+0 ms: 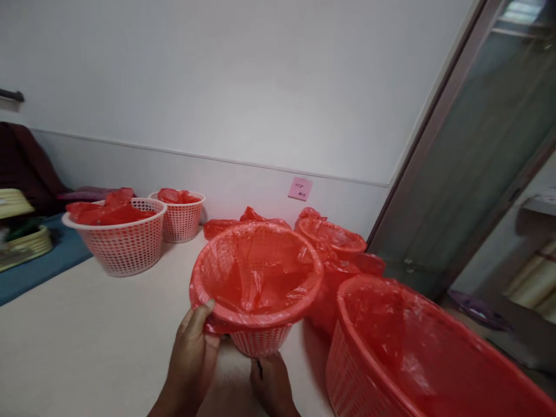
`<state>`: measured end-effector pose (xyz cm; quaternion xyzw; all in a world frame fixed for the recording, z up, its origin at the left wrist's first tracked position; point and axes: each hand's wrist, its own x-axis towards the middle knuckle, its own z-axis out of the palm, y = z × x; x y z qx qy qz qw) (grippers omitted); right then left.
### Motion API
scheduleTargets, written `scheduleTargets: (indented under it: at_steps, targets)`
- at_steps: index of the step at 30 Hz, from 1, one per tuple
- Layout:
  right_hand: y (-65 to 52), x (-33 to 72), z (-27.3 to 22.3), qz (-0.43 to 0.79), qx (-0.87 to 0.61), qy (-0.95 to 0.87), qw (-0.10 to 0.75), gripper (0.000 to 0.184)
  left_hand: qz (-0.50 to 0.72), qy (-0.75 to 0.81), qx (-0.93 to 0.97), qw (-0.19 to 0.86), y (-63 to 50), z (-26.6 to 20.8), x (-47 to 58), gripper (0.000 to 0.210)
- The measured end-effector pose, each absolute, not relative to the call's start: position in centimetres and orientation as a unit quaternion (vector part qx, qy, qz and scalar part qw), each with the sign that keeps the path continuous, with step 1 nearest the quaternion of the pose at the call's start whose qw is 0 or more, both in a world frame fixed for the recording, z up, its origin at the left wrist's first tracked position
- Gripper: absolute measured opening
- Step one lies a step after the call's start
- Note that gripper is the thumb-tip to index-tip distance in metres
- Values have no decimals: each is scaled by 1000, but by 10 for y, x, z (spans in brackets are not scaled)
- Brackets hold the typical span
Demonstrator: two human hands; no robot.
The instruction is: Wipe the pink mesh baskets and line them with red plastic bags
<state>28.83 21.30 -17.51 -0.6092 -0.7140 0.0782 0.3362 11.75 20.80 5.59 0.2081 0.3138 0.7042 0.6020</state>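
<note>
A pale bench (87,324) runs to a white wall (260,87); five lined baskets stand on it; my left grip (193,347) grasps the middle red-lined basket (256,278) by its rim; my right grip (271,382) touches its base, closure unclear.

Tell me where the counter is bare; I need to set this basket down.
Bare counter lies left of the held basket, in front of the two white baskets. Right side is crowded: the big red tub and lined baskets sit close.
</note>
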Motion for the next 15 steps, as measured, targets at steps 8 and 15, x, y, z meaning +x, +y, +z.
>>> scheduleTargets:
  at_steps: [8, 15]
  targets:
    - [217, 284, -175, 49, -590, -735, 331, 18, 704, 310, 193, 609, 215, 53, 106, 12]
    - [219, 282, -186, 30, -593, -716, 367, 21, 708, 346, 183, 588, 211, 63, 91, 25]
